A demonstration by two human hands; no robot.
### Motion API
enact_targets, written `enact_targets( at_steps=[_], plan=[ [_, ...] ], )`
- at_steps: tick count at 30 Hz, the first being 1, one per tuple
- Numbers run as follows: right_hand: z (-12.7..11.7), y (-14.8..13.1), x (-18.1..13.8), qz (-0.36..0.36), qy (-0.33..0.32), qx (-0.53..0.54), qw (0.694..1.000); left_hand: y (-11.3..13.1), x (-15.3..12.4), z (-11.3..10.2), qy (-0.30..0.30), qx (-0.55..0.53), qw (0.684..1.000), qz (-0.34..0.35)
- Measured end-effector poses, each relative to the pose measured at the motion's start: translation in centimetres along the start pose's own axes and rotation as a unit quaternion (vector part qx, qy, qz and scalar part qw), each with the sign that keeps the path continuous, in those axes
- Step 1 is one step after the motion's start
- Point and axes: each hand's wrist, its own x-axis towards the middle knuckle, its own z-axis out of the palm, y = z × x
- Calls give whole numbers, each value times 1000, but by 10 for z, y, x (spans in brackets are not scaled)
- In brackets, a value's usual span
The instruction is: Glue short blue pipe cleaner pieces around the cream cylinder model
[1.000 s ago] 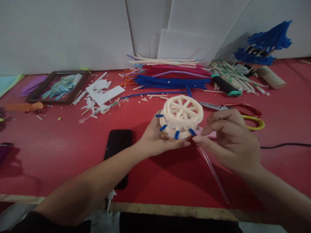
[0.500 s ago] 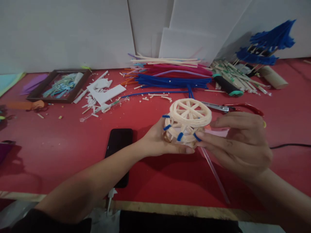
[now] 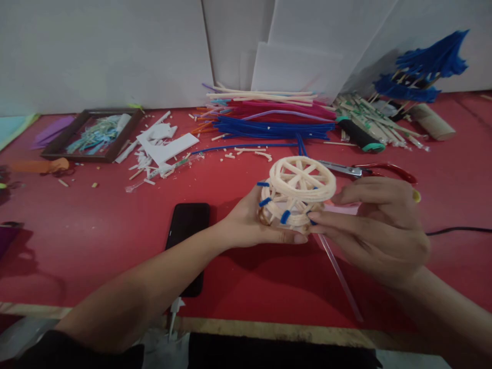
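Note:
A small cream wheel-shaped model (image 3: 298, 192) made of two spoked rings joined by short blue pipe-cleaner pieces is held above the red table (image 3: 96, 241). My left hand (image 3: 249, 220) cups it from below and the left, fingers closed under it. My right hand (image 3: 378, 228) reaches in from the right, its fingertips pressed against the model's right side at a blue piece. A pink piece (image 3: 346, 209) shows under my right fingers. A clear thin stick (image 3: 340, 277) slants down below the hands.
A black phone (image 3: 187, 241) lies left of my forearm. Scissors with red and yellow handles (image 3: 369, 171) lie behind my right hand. Piles of coloured pipe cleaners (image 3: 269, 120), white scraps (image 3: 161, 146), a framed tray (image 3: 92, 136), a black roller (image 3: 359, 136), a cardboard tube (image 3: 430, 123) and blue fringed sticks (image 3: 423, 69) line the back.
The model has shifted slightly right and tilted. My right hand has moved in, its fingers now stretched onto the model's right side.

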Motion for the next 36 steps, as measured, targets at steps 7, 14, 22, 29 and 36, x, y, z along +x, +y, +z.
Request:
enact_targets(
  at_steps=[7,14,22,29,36],
  plan=[
    [1,-4,-1,46,-19,12,999,3,-1,0,7,-16,999,-27],
    [-7,-8,2,27,82,17,996,1,2,-3,24,8,999,37],
    [22,-16,-4,24,-100,50,993,-5,15,-16,306,-11,930,201],
    [41,-24,-18,-14,-214,-13,977,-3,14,-12,252,-20,953,164],
    [24,-18,-2,40,-67,22,997,-8,10,-9,226,-36,968,99]
  ],
)
